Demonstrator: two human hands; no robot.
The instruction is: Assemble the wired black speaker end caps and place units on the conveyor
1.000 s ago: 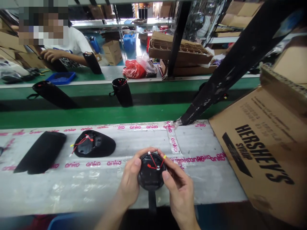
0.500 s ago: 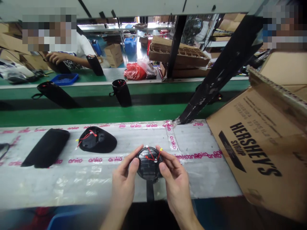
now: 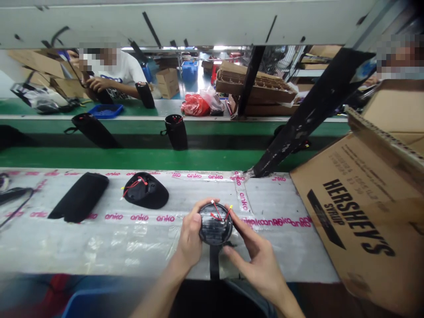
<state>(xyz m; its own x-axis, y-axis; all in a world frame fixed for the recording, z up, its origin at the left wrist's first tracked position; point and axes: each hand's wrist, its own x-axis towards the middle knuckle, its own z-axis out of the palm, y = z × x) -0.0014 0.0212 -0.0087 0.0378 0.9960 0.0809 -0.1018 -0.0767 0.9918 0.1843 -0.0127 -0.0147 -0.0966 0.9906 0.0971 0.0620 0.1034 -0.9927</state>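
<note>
Grip split: left hand [image 3: 190, 234] pinching a round black disc [image 3: 215, 229] with red wires at its left rim, right hand [image 3: 261, 265] spread, fingertips at the disc's right edge. Disc is over the table [image 3: 281, 256], right in front of me. Hershey's Syrup carton [image 3: 351, 221] right of grip; blue tray [image 3: 106, 111] far left beyond the green belt, contents too small to tell.

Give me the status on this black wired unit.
Done: the black tube on the green conveyor looks joined, red wires showing at its top. In hand: left hand holds a round black cap, right hand at its rim, red wires loose. Left: a wired black piece and a black sleeve lie separate on the bench.
</note>
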